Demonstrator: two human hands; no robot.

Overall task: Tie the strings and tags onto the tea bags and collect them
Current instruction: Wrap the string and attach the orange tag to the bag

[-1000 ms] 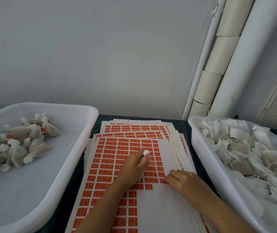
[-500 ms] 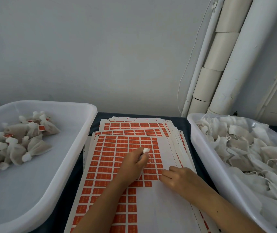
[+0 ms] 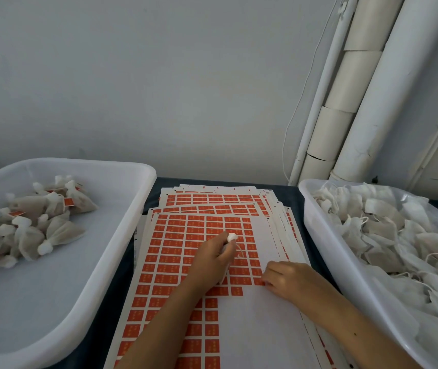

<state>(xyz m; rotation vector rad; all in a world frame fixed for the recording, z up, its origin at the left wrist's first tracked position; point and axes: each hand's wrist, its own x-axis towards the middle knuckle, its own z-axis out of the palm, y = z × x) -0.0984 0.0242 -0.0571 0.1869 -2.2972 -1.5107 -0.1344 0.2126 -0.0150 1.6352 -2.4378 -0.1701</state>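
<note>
My left hand still pinches a tea bag by its knotted top over the tag sheet; my right hand, fingers curled, has crept leftward to the orange tags' edge. A bin of tied bags lies left of my hands, a bin of untied bags right, a grey wall ahead.

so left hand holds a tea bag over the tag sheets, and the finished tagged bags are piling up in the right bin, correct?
Not quite. The head view shows the tagged bags in the left bin; the right bin holds untagged ones. The left hand does hold a tea bag over the tag sheets.
</note>
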